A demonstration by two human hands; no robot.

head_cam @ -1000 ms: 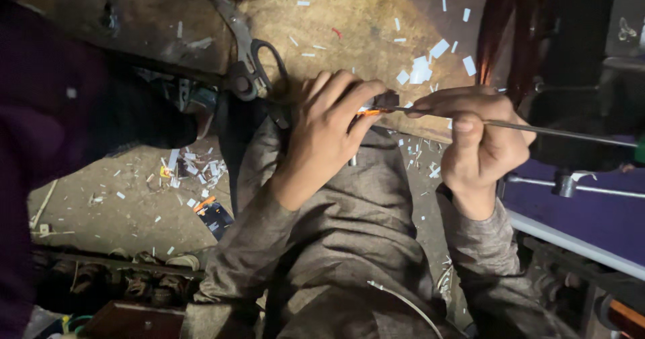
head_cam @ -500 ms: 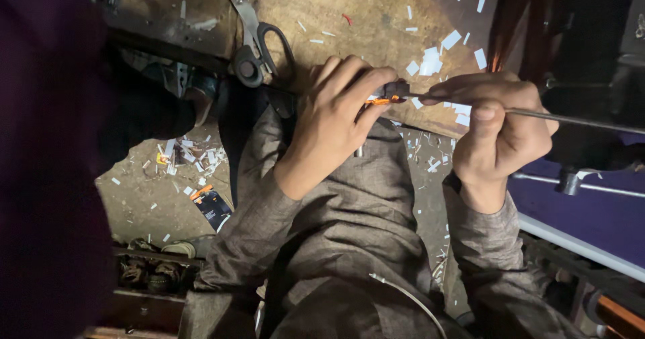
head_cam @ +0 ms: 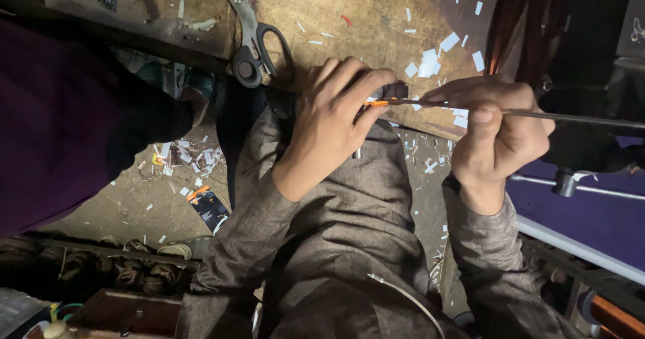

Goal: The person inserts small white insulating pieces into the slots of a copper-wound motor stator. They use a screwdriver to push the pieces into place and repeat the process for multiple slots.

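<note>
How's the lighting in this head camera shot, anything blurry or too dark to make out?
Head view: warm, dim light falls on the left hand, right hand and wooden bench, all fairly sharp; the scissors read clearly; the dark purple mass at left is close and soft; the lower corners sink into shadow.

The left hand (head_cam: 332, 120) pinches a small black part (head_cam: 392, 92); the right hand (head_cam: 494, 134) grips a thin metal rod (head_cam: 571, 117).

Small repair workshop. Worn brown wooden workbench (head_cam: 349, 16) littered with white paper offcuts (head_cam: 430, 60), black-handled steel scissors (head_cam: 252, 47) lying on it. Dusty concrete floor (head_cam: 134, 204) strewn with scraps.
</note>
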